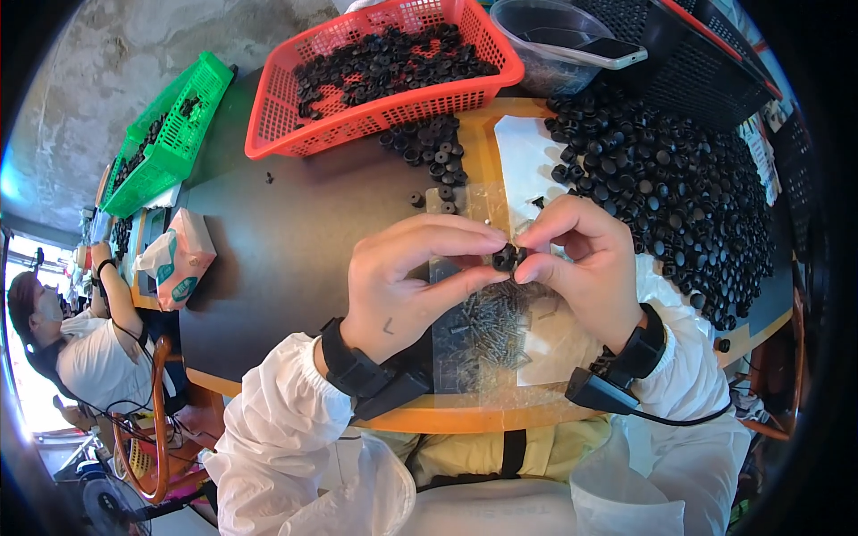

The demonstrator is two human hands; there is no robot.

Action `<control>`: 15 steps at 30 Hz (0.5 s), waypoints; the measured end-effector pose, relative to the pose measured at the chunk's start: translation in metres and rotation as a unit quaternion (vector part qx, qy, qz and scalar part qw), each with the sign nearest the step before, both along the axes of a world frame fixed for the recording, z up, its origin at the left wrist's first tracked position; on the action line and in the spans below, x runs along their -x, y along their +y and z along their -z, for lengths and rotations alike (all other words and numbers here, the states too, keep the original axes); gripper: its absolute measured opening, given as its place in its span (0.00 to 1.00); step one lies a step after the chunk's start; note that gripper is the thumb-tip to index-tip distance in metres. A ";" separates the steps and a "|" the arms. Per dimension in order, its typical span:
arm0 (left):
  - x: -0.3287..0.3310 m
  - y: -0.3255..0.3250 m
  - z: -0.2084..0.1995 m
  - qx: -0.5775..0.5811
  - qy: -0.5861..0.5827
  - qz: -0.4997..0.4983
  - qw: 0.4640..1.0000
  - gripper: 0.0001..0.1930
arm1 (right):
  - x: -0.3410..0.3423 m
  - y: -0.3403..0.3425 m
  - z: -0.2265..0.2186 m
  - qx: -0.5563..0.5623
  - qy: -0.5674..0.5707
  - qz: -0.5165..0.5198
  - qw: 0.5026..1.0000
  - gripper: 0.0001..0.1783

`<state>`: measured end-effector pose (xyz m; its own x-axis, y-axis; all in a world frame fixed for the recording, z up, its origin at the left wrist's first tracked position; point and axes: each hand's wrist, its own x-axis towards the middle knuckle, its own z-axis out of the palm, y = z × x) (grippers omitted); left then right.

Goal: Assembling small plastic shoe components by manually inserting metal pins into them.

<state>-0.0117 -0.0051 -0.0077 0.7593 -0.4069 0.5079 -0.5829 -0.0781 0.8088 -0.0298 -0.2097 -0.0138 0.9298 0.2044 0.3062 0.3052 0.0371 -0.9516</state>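
Observation:
Over the near part of the table, both my hands meet at a small round black plastic part [506,258]. My left hand [398,272] pinches it between thumb and fingertips from the left. From the right, my right hand [585,255] closes thumb and fingers on its other side; whether a second small piece sits in those fingertips is hidden. Just below them lies a pile of thin metal screws or pins [493,332], too small to tell which. Heaped beyond my right hand are many glossy black round caps [670,201].
A red basket [384,117] of black parts stands at the far side, with loose black rings [436,152] before it. Right of it, a phone [617,55] rests on a clear tub [545,79]. A tissue box [192,259] and green basket [188,147] stand left, near a seated co-worker [103,357].

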 end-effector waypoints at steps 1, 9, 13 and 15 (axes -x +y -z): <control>0.000 0.000 -0.001 -0.019 -0.025 -0.005 0.999 0.14 | 0.000 0.000 0.000 -0.022 0.020 -0.021 0.999 0.11; -0.006 0.002 0.003 -0.047 -0.164 -0.014 0.985 0.15 | -0.004 0.003 -0.002 -0.115 0.129 -0.124 0.977 0.17; -0.001 0.003 0.004 -0.035 -0.141 -0.049 0.988 0.18 | -0.005 -0.001 0.002 -0.053 0.098 -0.177 0.978 0.18; 0.000 0.003 0.001 -0.047 -0.142 -0.050 0.988 0.18 | -0.005 -0.002 0.004 -0.052 0.098 -0.165 0.980 0.17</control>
<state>-0.0113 -0.0023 -0.0084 0.6304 -0.3929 0.6695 -0.7707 -0.2132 0.6005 -0.0251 -0.2118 -0.0173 0.8615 0.4809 0.1631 0.0712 0.2036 -0.9765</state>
